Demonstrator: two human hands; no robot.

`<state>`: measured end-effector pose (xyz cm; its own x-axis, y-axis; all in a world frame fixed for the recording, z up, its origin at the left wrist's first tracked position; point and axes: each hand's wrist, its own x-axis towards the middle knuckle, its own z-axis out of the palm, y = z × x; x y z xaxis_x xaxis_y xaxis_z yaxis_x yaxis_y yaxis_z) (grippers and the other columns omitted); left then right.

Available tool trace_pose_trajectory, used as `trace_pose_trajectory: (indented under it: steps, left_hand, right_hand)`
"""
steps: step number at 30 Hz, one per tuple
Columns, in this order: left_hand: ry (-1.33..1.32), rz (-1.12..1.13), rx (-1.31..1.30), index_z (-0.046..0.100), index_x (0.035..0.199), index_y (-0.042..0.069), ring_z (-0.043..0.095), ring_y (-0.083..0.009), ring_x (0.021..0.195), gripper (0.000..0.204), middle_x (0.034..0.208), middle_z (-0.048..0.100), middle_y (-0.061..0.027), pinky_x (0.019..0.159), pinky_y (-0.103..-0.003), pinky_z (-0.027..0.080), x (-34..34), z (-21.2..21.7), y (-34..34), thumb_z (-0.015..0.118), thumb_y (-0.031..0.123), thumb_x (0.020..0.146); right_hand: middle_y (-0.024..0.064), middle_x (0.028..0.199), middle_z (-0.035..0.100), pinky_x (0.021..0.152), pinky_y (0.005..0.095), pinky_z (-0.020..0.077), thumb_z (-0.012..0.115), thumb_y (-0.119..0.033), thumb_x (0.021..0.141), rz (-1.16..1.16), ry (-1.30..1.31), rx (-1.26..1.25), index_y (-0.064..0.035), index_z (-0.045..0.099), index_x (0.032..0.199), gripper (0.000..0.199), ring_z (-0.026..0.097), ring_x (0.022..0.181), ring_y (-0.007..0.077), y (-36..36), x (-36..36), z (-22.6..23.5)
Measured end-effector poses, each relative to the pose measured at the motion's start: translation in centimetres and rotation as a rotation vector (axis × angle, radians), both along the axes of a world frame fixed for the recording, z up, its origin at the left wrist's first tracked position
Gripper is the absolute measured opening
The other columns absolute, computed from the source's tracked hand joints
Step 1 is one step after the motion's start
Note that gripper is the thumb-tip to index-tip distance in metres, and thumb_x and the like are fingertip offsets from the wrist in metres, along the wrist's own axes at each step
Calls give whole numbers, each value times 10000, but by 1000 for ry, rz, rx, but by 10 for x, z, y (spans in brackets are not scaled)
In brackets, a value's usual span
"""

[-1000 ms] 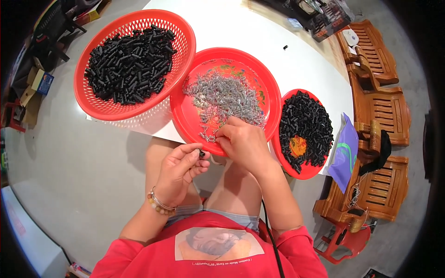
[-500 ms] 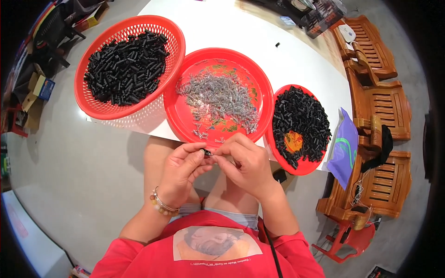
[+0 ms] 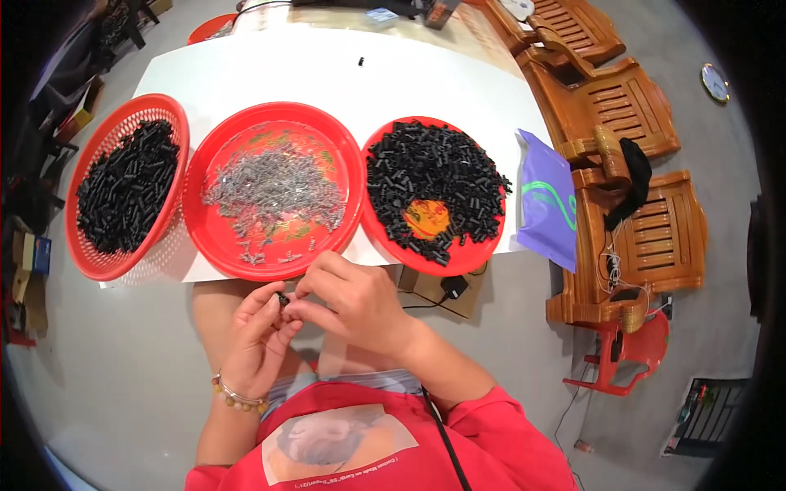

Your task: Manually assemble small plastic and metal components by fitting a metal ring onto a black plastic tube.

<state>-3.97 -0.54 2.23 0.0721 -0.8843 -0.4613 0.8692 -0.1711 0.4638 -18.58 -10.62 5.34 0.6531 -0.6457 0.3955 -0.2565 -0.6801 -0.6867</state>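
My left hand [image 3: 255, 340] pinches a small black tube piece [image 3: 283, 299] between thumb and fingertips, above my lap. Closed at its end, the thumb and fingers of my right hand [image 3: 356, 301] cover whatever they hold. Just beyond both hands, a round red tray [image 3: 196, 225] carries a heap of small silver springs [image 3: 274, 184]. To its right a red plate [image 3: 385, 250] is covered with short black tube pieces [image 3: 434, 159]. At the left, a red perforated basket [image 3: 182, 123] holds many longer black tubes [image 3: 127, 188].
Everything stands on a white tabletop [image 3: 270, 69], where one loose black piece [image 3: 360, 61] lies far back. A purple packet [image 3: 547, 204] overhangs the right edge. Wooden chairs [image 3: 655, 233] and a red plastic stool [image 3: 634, 352] stand to the right. A cardboard box [image 3: 458, 299] sits under the table.
The view has turned, so the table and containers appear further left. Both hands stay together at the black tube piece; the silver bit seen at its end before is now hidden by the fingers.
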Motion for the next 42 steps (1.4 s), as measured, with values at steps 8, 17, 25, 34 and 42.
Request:
trace_pose_trajectory:
  steps: [8, 17, 25, 34, 42]
  left_hand:
    - [52, -24, 5, 523, 1159, -1, 641, -190, 856, 250, 987, 634, -125, 773, -304, 556, -2, -2, -2, 481, 54, 918]
    - [48, -78, 19, 527, 1154, 5, 635, -182, 845, 240, 972, 631, -115, 777, -310, 552, -9, -3, -6, 491, 48, 920]
    - [12, -65, 23, 522, 1182, 30, 630, -164, 853, 263, 1005, 622, -99, 775, -286, 557, -10, -2, -9, 527, 83, 924]
    - [23, -56, -4, 529, 1156, 22, 629, -160, 842, 236, 985, 628, -103, 772, -298, 553, -4, -6, 0, 515, 68, 925]
    - [-1, -76, 15, 519, 1163, 32, 618, -161, 833, 238, 976, 617, -92, 759, -301, 551, -8, -8, -2, 506, 68, 927]
  right_hand:
    - [104, 777, 617, 555, 297, 475, 674, -61, 769, -478, 73, 1, -16, 667, 854, 96, 610, 628, 206, -47, -74, -26]
    - [83, 851, 604, 623, 394, 495, 656, -125, 781, -571, 230, -1, -77, 662, 875, 105, 624, 731, 288, -85, -83, -46]
    - [98, 818, 597, 612, 368, 490, 660, -97, 758, -629, 105, 45, -55, 621, 839, 99, 618, 713, 281, -82, -92, -40]
    - [100, 802, 624, 645, 364, 486, 637, -152, 792, -622, 284, 163, -49, 668, 855, 125, 620, 729, 275, -85, -116, -25]
    - [91, 839, 612, 682, 364, 491, 530, -25, 798, -565, 384, -63, -74, 663, 918, 186, 625, 766, 268, -96, -105, -44]
